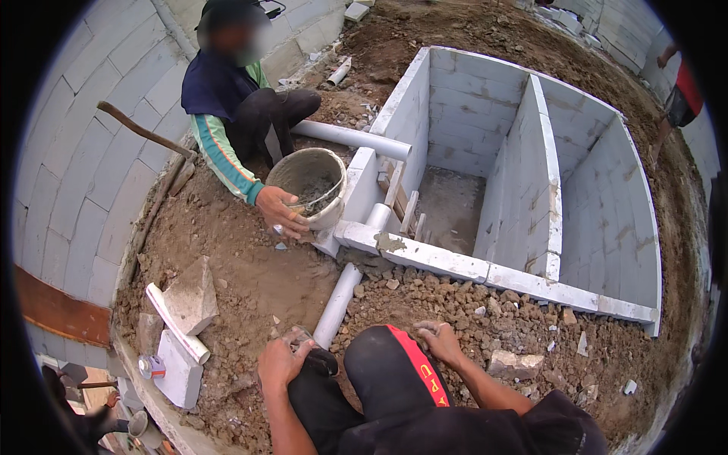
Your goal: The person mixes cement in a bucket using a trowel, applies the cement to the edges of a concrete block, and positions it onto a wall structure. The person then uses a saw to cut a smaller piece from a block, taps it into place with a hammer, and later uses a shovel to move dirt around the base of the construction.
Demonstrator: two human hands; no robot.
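My left hand (280, 360) rests at my left knee, thumb and fingers apart and loosely bent, with nothing visible in it. Beside my right knee, my right hand (442, 341) lies with its fingers loosely extended, also holding nothing I can see. Close past my left hand, a white PVC pipe (339, 303) runs along the ground toward the block wall. Across from me a squatting co-worker's hand (280, 212) steadies a tilted bucket (331, 199) with grey mortar inside. A patch of mortar (390, 242) sits on the wall's top edge.
A pit walled with light blocks (523, 271) and split by a divider (551, 174) lies ahead. Another pipe (356, 138) crosses its left wall. At left are a pipe piece (177, 322), block fragments (179, 371) and a small can (152, 367). Other people stand at the edges.
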